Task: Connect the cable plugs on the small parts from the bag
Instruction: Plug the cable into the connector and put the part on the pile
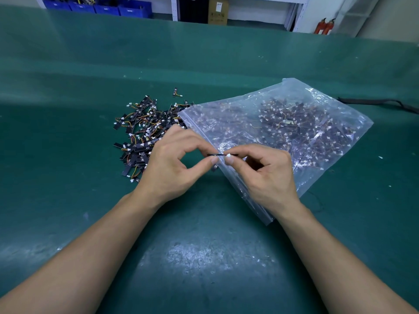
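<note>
A clear plastic zip bag full of small black strip parts with thin wires and white plugs lies on the green table. Left of its mouth sits a loose pile of the same parts. In front of the bag mouth I hold one small black part edge-on between both hands. My left hand pinches its left end with thumb and forefinger. My right hand pinches the white plug at the part's right end.
The green table mat stretches wide in front of me and beyond the bag. A black cable lies at the right edge. Blue bins, a cardboard box and shelving stand behind the table.
</note>
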The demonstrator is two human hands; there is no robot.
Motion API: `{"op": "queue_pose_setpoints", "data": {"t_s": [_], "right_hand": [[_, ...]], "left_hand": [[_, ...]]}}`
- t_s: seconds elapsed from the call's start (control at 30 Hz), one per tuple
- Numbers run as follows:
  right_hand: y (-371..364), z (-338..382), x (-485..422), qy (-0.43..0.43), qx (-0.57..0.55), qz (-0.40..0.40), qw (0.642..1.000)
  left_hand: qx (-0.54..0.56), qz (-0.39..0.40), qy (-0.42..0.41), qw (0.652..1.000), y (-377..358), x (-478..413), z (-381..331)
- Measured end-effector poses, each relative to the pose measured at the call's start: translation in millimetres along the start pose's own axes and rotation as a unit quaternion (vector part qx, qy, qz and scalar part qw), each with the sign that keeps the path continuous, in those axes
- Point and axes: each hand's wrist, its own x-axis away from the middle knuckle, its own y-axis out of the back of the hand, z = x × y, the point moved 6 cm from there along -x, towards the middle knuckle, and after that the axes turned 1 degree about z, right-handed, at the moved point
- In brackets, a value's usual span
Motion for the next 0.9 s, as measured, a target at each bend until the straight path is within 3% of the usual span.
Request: {"op": "queue_pose_setpoints", "data": {"t_s": [0.63,0.9], "right_hand": [[-5,-6,2,-0.084,-0.005,0.029,0.996],[2,-26,-2,-0.122,0.186,0.08,0.972]], "left_hand": [[0.008,0.014,0.038,0.999,-1,2,4],[0.002,-0.003,0.096,0.995,6,3,14]]}}
